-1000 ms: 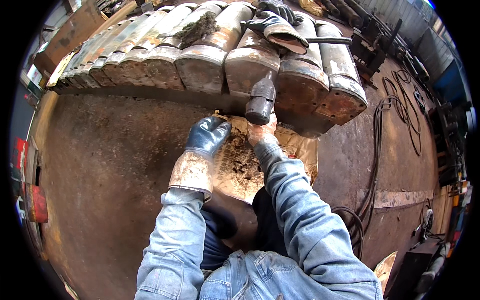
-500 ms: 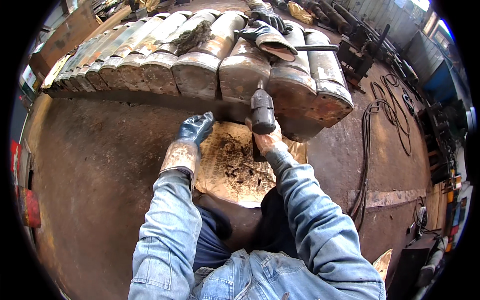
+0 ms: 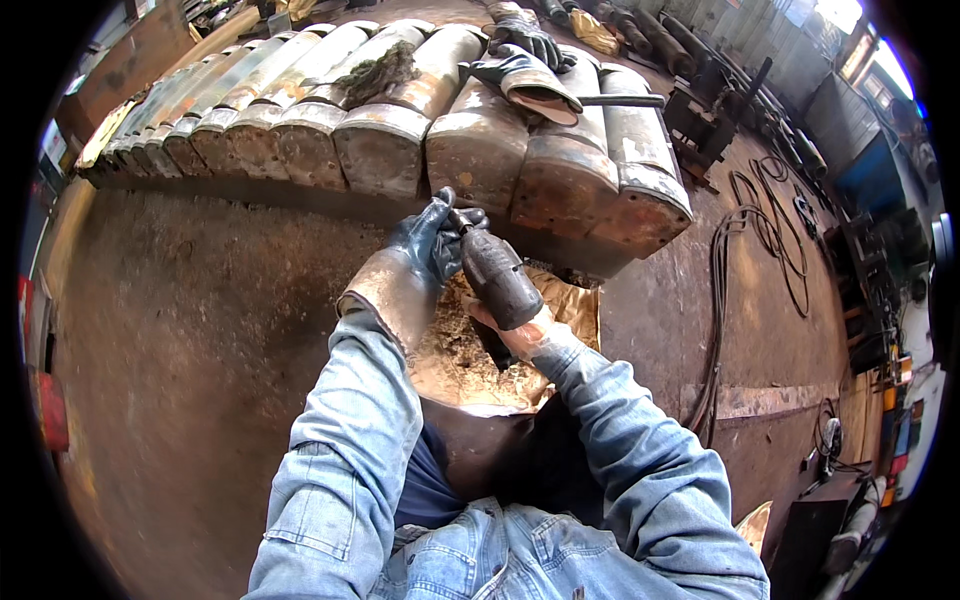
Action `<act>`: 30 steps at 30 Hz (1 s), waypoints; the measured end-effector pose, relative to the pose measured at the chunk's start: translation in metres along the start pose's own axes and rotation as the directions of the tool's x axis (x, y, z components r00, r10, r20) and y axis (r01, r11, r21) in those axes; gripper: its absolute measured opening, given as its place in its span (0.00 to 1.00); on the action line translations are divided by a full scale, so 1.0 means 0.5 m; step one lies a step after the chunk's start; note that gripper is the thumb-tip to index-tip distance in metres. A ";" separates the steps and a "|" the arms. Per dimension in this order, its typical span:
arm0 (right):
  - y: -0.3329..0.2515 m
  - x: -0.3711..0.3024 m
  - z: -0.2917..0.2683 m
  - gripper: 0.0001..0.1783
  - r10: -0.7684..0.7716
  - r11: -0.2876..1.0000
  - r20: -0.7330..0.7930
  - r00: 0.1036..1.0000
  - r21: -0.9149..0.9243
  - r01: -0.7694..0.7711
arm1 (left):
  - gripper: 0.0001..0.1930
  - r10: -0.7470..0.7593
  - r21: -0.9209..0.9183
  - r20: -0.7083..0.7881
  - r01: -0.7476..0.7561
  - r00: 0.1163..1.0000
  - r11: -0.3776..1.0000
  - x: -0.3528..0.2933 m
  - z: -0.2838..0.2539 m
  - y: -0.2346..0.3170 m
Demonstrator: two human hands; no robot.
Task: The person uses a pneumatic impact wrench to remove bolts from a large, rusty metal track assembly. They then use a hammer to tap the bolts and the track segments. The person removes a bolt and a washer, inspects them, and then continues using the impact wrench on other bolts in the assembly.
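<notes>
In my right hand (image 3: 525,335) is a dark power drill (image 3: 500,285), gripped at its handle, its nose tilted up and to the left. My left hand (image 3: 430,240), in a dark blue rubber glove with a stained tan cuff, is closed around the drill's front tip. The gloved fingers partly hide what is at the tip. Just beyond my hands stands a row of heavy, round-topped metal blocks (image 3: 475,165) with rusty end faces. Under the drill, a creased brown sheet (image 3: 570,305) bears dark debris.
Dark work gloves (image 3: 535,85) and a dark bar (image 3: 620,100) lie on the blocks. A clump of dark fibrous material (image 3: 375,75) rests further left. Cables (image 3: 725,290) run along the rusty floor (image 3: 200,350) at right. A red object (image 3: 52,410) stands far left.
The drill has drawn back from the block's end face and swung its nose leftward. My left hand has moved right and closed on the drill's tip.
</notes>
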State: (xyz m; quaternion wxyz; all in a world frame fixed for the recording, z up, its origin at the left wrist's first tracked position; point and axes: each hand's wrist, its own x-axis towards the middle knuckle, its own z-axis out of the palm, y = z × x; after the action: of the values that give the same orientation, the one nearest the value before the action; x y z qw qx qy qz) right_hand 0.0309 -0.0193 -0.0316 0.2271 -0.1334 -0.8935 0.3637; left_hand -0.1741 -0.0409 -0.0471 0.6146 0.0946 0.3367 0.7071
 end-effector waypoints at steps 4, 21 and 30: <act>-0.002 -0.007 -0.015 0.44 -0.154 0.986 -0.055 0.987 0.063 0.157 | 0.28 0.015 -0.060 0.146 -0.006 0.989 0.998 -0.008 0.023 -0.011; 0.066 -0.038 -0.027 0.25 0.115 0.945 -0.005 0.993 0.309 -0.108 | 0.07 0.052 -0.023 -0.114 -0.055 0.992 0.998 -0.014 0.068 -0.017; 0.073 -0.052 -0.043 0.22 0.189 0.976 0.003 0.982 0.107 -0.189 | 0.10 -0.017 -0.138 -0.159 -0.005 0.987 0.990 0.010 0.075 -0.030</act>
State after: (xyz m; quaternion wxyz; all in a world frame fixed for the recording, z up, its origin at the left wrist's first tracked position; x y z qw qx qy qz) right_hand 0.0669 0.0085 -0.0518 0.2015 -0.2066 -0.8553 0.4304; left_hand -0.1425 -0.0227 -0.0290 0.5927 -0.0061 0.3356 0.7322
